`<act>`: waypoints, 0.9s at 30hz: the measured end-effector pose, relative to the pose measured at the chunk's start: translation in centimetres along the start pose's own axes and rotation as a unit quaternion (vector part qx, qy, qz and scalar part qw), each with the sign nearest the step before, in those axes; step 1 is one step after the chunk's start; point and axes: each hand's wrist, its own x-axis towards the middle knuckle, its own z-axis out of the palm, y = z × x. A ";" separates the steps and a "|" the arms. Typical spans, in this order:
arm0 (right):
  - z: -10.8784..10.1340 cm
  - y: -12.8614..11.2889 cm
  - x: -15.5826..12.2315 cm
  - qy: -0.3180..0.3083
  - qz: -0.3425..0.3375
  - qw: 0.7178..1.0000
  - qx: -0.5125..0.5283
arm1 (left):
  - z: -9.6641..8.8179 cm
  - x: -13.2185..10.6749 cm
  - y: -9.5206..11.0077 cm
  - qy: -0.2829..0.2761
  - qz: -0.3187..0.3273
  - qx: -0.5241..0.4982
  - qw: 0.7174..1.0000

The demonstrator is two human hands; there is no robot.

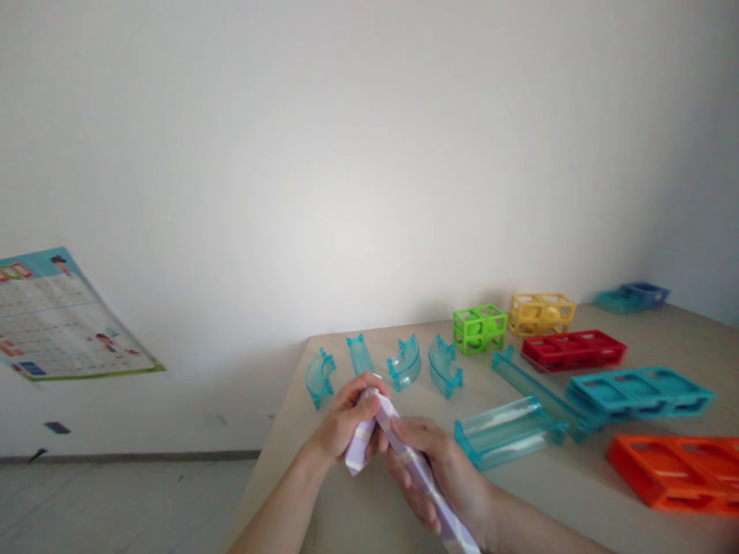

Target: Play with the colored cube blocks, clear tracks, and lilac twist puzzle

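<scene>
Both hands hold pale purple translucent track pieces above the near left part of the table (358,500). My left hand (343,427) is closed round a short purple piece (359,450). My right hand (442,477) grips a long purple piece (430,492) that runs down toward the bottom edge. The two pieces meet at their upper ends, between my fingertips.
Several curved clear-blue track pieces (404,362) lie in a row behind the hands. Straight clear-blue channels (508,435) lie to the right. Green (479,328), yellow (541,312), red (574,350), teal (640,391) and orange (681,469) block frames stand further right. A poster (58,315) leans on the wall at left.
</scene>
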 end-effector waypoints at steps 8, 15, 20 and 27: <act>-0.3 0.0 0.5 0.068 -0.081 0.989 -0.100 | 1.6 0.2 -0.3 0.081 -0.055 0.029 0.995; -1.2 -1.0 0.7 0.023 -0.004 0.995 -0.098 | 1.1 0.1 0.8 0.062 -0.098 0.144 0.983; -1.7 -1.1 0.4 0.033 -0.021 0.982 -0.183 | 0.9 0.0 1.2 0.067 -0.188 0.118 0.973; -1.4 -0.1 0.1 0.101 -0.064 0.919 -0.376 | 1.1 -0.7 1.7 0.074 -0.189 0.091 0.975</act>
